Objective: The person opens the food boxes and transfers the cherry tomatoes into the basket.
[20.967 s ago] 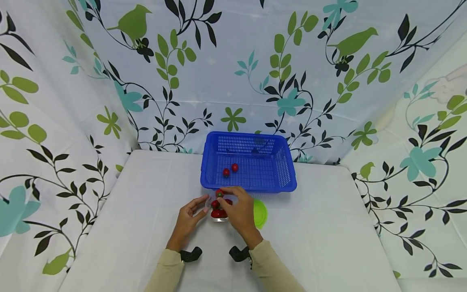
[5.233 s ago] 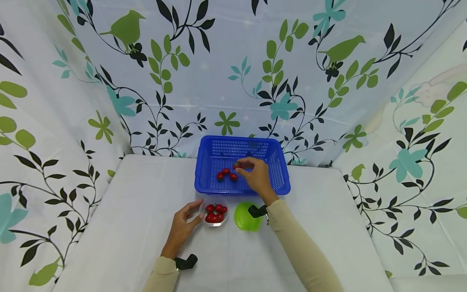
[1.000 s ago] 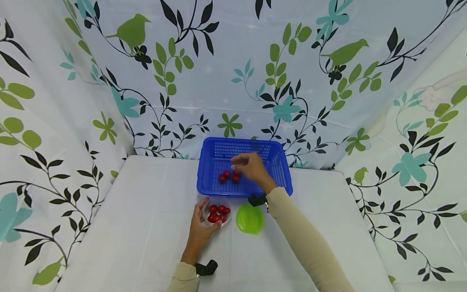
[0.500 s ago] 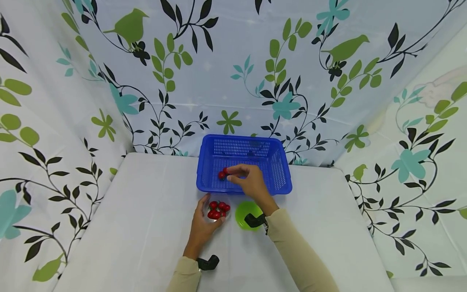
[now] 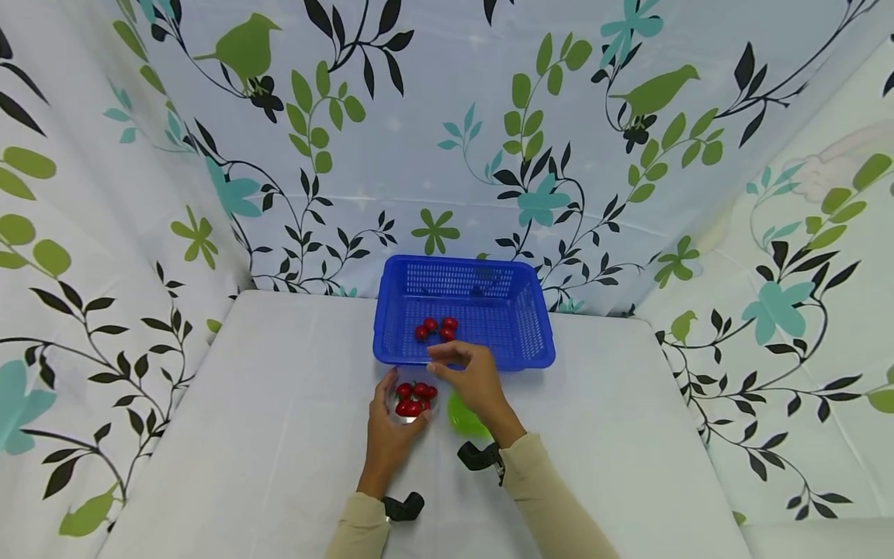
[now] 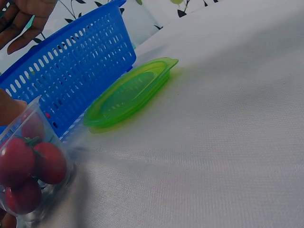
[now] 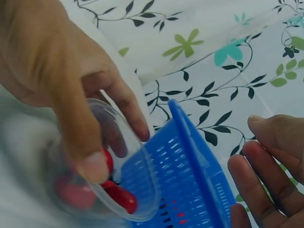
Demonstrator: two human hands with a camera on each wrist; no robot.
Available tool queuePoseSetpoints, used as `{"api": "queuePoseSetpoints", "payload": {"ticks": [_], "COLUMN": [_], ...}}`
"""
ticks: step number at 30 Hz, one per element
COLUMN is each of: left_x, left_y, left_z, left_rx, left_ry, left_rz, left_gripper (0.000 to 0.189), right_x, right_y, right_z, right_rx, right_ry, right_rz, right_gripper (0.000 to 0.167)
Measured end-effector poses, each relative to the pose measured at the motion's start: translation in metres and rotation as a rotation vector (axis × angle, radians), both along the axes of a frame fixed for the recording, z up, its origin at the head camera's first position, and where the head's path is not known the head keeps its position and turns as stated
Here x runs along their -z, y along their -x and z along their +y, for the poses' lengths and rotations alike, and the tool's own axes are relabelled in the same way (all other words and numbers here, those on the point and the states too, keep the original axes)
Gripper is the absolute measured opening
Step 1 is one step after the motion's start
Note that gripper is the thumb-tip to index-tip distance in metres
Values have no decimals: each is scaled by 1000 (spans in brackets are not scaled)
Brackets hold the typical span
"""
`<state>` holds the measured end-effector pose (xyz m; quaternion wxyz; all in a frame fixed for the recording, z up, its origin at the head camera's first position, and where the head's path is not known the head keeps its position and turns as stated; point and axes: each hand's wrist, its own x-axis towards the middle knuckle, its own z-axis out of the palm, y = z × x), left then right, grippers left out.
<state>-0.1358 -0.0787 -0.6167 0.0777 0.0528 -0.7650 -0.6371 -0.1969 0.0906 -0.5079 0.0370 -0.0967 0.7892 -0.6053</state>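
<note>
**Thin clear plastic cup (image 6: 54, 190) calls for a gentle hold**

The cup is midway between the surface's (image 5: 279, 458) left and right edges, nearer its far edge than the sleeves are. It looks light and flexible, likely to buckle if squeezed; the side just under the rim seems the safest hold. The cherry tomatoes (image 5: 403, 408) inside look smooth and probably slippery, best pinched lightly round the middle. The left hand (image 5: 389, 439) has its grip curled round the cup. The right hand (image 5: 478, 386) hangs beside it, grip spread, nothing between thumb and fingers. Just right of the cup lies a green lid (image 5: 464, 419); beyond, by the far edge, a blue slotted basket (image 5: 527, 362) holds four more tomatoes (image 5: 430, 324).
</note>
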Motion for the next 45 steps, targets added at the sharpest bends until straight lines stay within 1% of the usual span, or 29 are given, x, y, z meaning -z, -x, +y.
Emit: {"api": "queuePoseSetpoints", "payload": {"ticks": [4, 8, 11, 15, 18, 20, 21, 24, 27, 29, 31, 33, 34, 37, 40, 45], "left_x": [2, 3, 3, 3, 4, 4, 5, 5, 5, 5, 5, 6, 6, 6, 5, 4], "left_y": [1, 0, 0, -1, -1, -1, -1, -1, 0, 0, 0, 0, 0, 0, 0, -1], "left_z": [1, 2, 3, 4, 4, 3, 3, 2, 2, 3, 3, 3, 3, 3, 3, 3], "left_rx": [-13, -31, -38, -41, -40, -39, -38, -38, -41, -42, -43, -44, -46, -46, -39, -27], "left_ry": [-5, -2, -4, 2, 14, 17, 16, 11, 15, 22, 26, 32, 35, 34, 32, 24], "left_rz": [8, 9, 8, 16, 16, 11, 6, 12, 17, 18, 19, 24, 27, 33, 26, 11], "left_gripper": [95, 95, 96, 97, 97, 96, 96, 94, 94, 95, 96, 95, 93, 92, 93, 94], "right_x": [10, 22, 31, 43, 49, 50, 50, 47, 44, 43, 44, 44, 44, 44, 45, 49], "right_y": [-8, -16, -20, -25, -27, -28, -29, -30, -29, -28, -28, -29, -29, -28, -26, -23], "right_z": [-3, -5, -6, -9, -14, -17, -19, -23, -25, -26, -25, -26, -26, -27, -28, -31], "right_rx": [15, 29, 43, 59, 68, 57, 49, 24, 35, 60, 76, 61, 43, -11, -26, -20], "right_ry": [21, -8, -62, -163, -241, -270, -267, -204, -137, -153, -223, -281, -295, -254, -202, -258], "right_rz": [-12, -9, 6, 34, 63, 73, 64, 38, 39, 70, 107, 125, 125, 93, 57, 69], "right_gripper": [28, 27, 27, 28, 27, 25, 25, 23, 23, 23, 23, 23, 22, 24, 26, 28]}}
